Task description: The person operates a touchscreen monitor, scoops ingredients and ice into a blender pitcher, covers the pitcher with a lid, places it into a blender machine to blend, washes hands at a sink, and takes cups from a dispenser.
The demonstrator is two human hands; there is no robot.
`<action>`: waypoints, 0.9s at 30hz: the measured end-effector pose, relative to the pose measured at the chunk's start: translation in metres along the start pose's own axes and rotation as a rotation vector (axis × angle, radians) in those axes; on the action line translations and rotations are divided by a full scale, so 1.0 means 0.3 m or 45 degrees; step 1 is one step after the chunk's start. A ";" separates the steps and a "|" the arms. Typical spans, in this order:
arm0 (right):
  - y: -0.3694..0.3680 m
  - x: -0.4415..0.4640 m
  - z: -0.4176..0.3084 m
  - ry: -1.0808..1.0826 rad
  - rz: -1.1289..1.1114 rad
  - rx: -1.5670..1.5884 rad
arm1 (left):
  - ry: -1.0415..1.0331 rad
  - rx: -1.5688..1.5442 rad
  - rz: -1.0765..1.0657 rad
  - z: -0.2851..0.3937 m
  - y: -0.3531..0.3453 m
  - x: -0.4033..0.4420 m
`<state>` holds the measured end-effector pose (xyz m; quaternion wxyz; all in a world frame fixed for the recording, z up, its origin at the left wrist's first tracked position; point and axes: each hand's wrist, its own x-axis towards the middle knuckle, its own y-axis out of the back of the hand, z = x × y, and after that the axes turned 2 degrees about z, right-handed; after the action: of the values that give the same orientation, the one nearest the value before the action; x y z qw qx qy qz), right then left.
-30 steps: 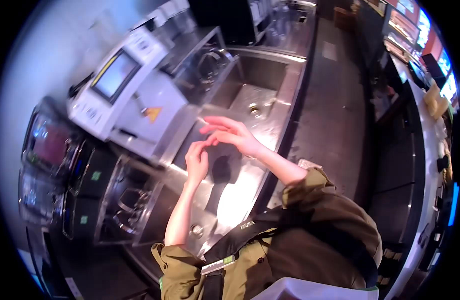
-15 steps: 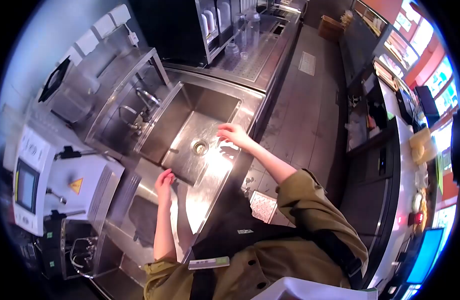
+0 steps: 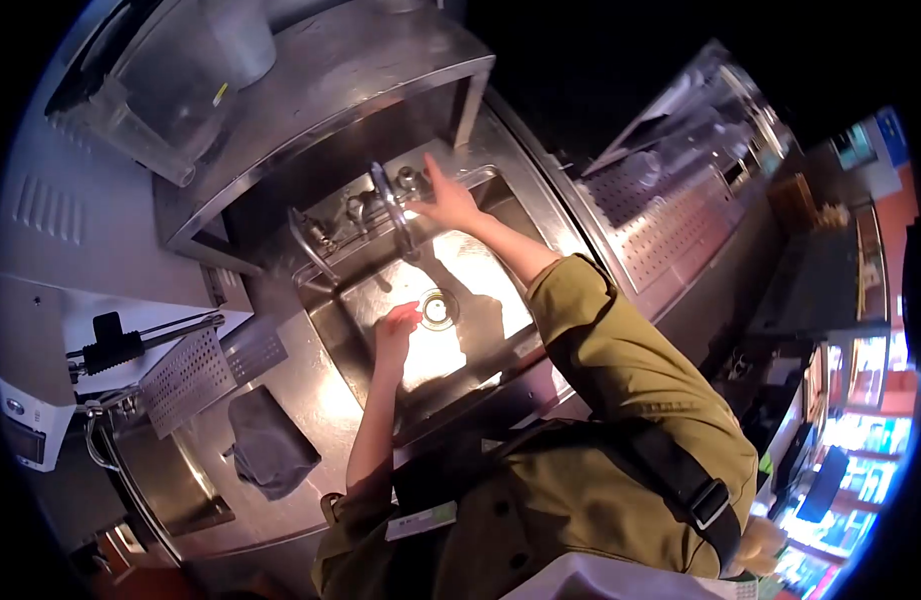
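Observation:
My right hand [image 3: 447, 199] is beside the metal faucet [image 3: 389, 205] at the back of the steel sink, its fingers spread and nothing in them. Whether it touches the faucet knob cannot be made out. Over the sink basin [image 3: 366, 292], to the left of the round drain [image 3: 439, 309], hangs my left hand [image 3: 398, 326]. Its fingers are slightly bent and apart, holding nothing. A second curved spout [image 3: 311, 250] stands left of the first. No running water is visible.
A dark grey cloth [image 3: 269, 442] lies on the steel counter left of the sink. A steel shelf [image 3: 351, 75] with clear containers [image 3: 166, 110] rises behind the faucets. At the left is a white machine [image 3: 41, 290]; a perforated drain tray [image 3: 671, 235] lies to the right.
The view has moved to the sink and faucets. My hands, close together at first, have parted; my right hand has reached to the faucet and my left hand is over the basin.

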<state>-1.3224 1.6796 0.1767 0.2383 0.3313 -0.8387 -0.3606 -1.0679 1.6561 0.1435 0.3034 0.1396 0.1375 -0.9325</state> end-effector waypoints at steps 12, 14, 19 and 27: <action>0.031 -0.220 -0.105 0.194 -0.191 -0.022 | 0.207 -0.579 0.420 -0.039 0.095 -0.011; -0.009 -0.337 -0.134 -0.126 -0.705 0.665 | 0.231 -0.535 0.370 -0.032 0.054 0.003; 0.086 -0.312 -0.214 -0.747 -0.787 1.189 | 0.217 -0.530 0.216 0.021 -0.055 0.068; 0.013 -0.111 -0.120 0.065 0.317 -0.183 | -0.090 0.070 -0.004 0.050 -0.131 0.100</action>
<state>-1.2789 1.6898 0.1968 0.3254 0.2158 -0.8391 -0.3787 -1.1176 1.6657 0.1537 0.3027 0.1147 0.1013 -0.9407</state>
